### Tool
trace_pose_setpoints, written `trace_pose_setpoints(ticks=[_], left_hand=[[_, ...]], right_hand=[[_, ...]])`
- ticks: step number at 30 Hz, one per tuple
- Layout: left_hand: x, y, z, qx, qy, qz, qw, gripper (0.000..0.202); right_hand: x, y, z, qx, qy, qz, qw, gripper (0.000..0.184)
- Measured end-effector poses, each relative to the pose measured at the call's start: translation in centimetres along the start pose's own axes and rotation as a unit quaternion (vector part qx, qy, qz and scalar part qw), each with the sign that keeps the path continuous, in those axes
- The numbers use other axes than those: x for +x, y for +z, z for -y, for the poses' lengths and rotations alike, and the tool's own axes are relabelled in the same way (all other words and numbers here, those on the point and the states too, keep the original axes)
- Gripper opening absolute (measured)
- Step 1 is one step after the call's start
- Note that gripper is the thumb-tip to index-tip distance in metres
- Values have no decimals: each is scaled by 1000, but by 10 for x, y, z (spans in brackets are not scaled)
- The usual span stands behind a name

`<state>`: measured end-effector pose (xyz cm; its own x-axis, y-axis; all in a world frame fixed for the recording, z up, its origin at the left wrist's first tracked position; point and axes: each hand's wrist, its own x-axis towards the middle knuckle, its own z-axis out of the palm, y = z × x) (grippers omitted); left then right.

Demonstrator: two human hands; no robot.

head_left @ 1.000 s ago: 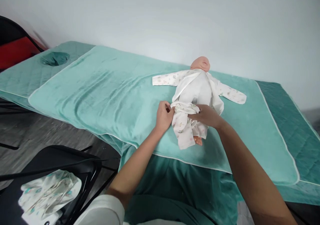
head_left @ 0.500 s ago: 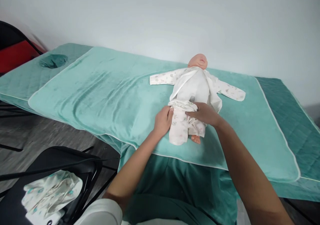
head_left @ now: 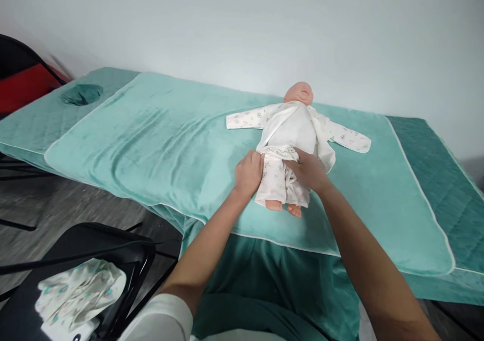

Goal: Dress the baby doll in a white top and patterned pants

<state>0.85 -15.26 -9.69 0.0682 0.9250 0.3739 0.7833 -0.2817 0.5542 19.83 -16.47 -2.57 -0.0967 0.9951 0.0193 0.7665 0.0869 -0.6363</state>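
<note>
A baby doll (head_left: 298,93) lies on its back on a light green towel (head_left: 159,139), head toward the wall. It wears a white printed jacket (head_left: 293,129) with sleeves spread wide, and small printed trousers (head_left: 274,182). Both bare feet show below the trouser legs. My left hand (head_left: 248,173) is closed on the trousers' waistband at the doll's left side of the picture. My right hand (head_left: 308,170) grips the waistband on the other side, fingers curled over the doll's hip.
The towel covers a teal quilted massage table (head_left: 446,179) with a face hole (head_left: 81,95) at the far left. A black chair (head_left: 75,260) at the lower left carries a crumpled printed cloth (head_left: 77,293). Another black and red chair (head_left: 22,76) stands at the far left.
The trousers have been drawn up the doll's legs toward its waist. Both feet now stick out of the legs. My two hands moved up with the waistband.
</note>
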Motion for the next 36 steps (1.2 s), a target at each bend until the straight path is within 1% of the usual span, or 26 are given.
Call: trace_pose_setpoints(ticks=[3, 5, 7, 10, 12, 13, 16, 20, 23, 25, 27, 29, 31, 32, 33, 34, 36], left_hand=[[-12, -6, 2, -17, -13, 12, 1000, 39], [-24, -12, 4, -45, -13, 27, 999, 40], [-37, -17, 6, -69, 5, 51, 996, 40], [-51, -21, 8, -74, 30, 80, 994, 37], [-56, -21, 9, -67, 33, 81, 994, 35], [-57, -20, 8, -63, 33, 79, 994, 34], [-51, -18, 7, -41, 31, 66, 996, 31], [-37, -13, 3, 12, 22, 44, 999, 30], [-28, -12, 3, 6, 8, 37, 999, 26], [-22, -13, 5, -56, -2, 42, 998, 25], [-13, -15, 9, -152, -28, 31, 987, 26], [2, -13, 15, -240, -61, -3, 969, 27], [24, -7, 22, -311, -81, -37, 946, 23], [37, -2, 24, -344, -85, -43, 934, 22], [51, 4, 27, -377, -90, -39, 921, 22], [64, 10, 28, -403, -96, -28, 910, 24], [89, 22, 29, -437, -100, 8, 894, 29]], right_hand=[[-1, 2, 3, -10, 21, -2, 1000, 39], [-2, 1, 4, -13, 25, 14, 1000, 39], [-2, -2, 4, -17, 19, 45, 999, 40], [-3, -8, 4, -11, -19, 118, 993, 42], [-3, -11, 3, -5, -41, 153, 987, 39], [-2, -13, 2, -2, -42, 159, 986, 38], [-2, -13, 0, 17, -35, 151, 988, 36], [-2, -9, -1, 15, -21, 102, 994, 32], [-2, -4, -1, 8, -11, 62, 998, 29], [-3, -3, -1, 14, -4, 43, 999, 28], [-6, -3, -1, 19, 3, 34, 999, 27], [-10, -7, -2, 40, 4, 30, 999, 30], [-13, -13, -4, 111, -8, 15, 994, 35], [-14, -17, -7, 158, -18, -8, 987, 35], [-13, -21, -11, 197, -27, -44, 979, 34], [-10, -26, -17, 223, -34, -95, 970, 33], [0, -33, -36, 223, -28, -221, 949, 29]])
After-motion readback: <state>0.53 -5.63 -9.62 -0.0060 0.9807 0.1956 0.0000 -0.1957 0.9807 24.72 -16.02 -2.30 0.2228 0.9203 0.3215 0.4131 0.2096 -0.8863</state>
